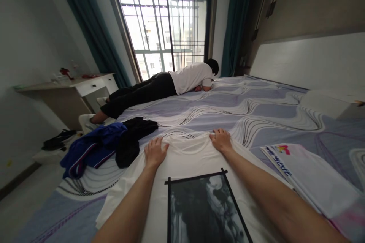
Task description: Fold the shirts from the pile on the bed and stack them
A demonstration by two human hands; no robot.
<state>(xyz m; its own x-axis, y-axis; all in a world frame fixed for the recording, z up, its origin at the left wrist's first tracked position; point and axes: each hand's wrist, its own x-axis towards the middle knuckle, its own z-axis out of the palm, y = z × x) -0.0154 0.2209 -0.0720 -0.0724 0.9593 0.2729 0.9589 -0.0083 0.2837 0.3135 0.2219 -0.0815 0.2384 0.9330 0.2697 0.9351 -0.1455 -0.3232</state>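
Observation:
A white T-shirt (159,197) with a dark framed print (205,212) lies spread on the patterned bed, its neckline toward the far side. My left hand (156,152) rests on the left shoulder of the shirt, fingers apart and flat on the cloth. On the right shoulder, beside the collar, lies my right hand (221,139), its fingers spread over the fabric edge. Neither hand shows anything gripped. The lower part of the shirt runs out of view at the bottom.
Blue clothing (97,146) and black clothing (132,140) lie at the left. A plastic packet (316,178) is at the right, near a white box (327,102). Across the far side of the bed lies a person (191,78). A desk (65,83) stands far left.

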